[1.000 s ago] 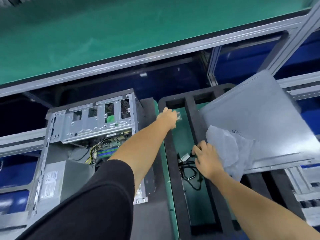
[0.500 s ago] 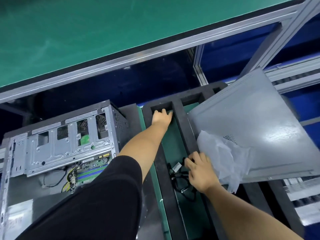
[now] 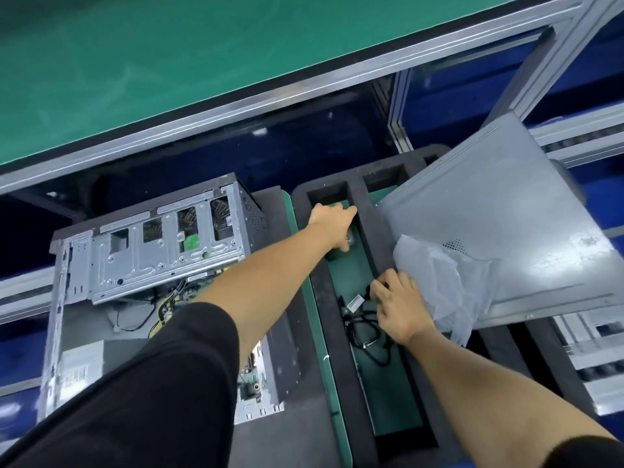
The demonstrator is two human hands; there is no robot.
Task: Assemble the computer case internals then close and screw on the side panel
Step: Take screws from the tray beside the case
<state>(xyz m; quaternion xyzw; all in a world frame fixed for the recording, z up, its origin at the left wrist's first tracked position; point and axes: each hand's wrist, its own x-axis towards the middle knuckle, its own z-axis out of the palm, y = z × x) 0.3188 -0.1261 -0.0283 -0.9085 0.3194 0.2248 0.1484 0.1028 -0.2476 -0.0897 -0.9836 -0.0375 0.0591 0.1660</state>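
The open grey computer case (image 3: pixel 152 258) lies on its side at the left, with its drive cage and motherboard showing. To its right is a black foam tray (image 3: pixel 337 349) with a long green-floored slot. My left hand (image 3: pixel 332 228) reaches into the slot's far end, and its fingers curl down on a small shiny packet (image 3: pixel 349 238) that is mostly hidden. Nearer to me, my right hand (image 3: pixel 400 305) grips a black cable bundle (image 3: pixel 366 332) with a white tag lying in the same slot. The grey side panel (image 3: pixel 506 224) rests tilted over the tray's right part.
A crumpled clear plastic bag (image 3: pixel 445 282) lies on the side panel's near corner, beside my right hand. A green-topped shelf (image 3: pixel 169 62) with an aluminium frame runs overhead at the back. Conveyor rails (image 3: pixel 594 349) are at the far right.
My left hand has drawn back a little from the slot's far wall and curled downward. My right hand stays on the cable bundle. The view has shifted.
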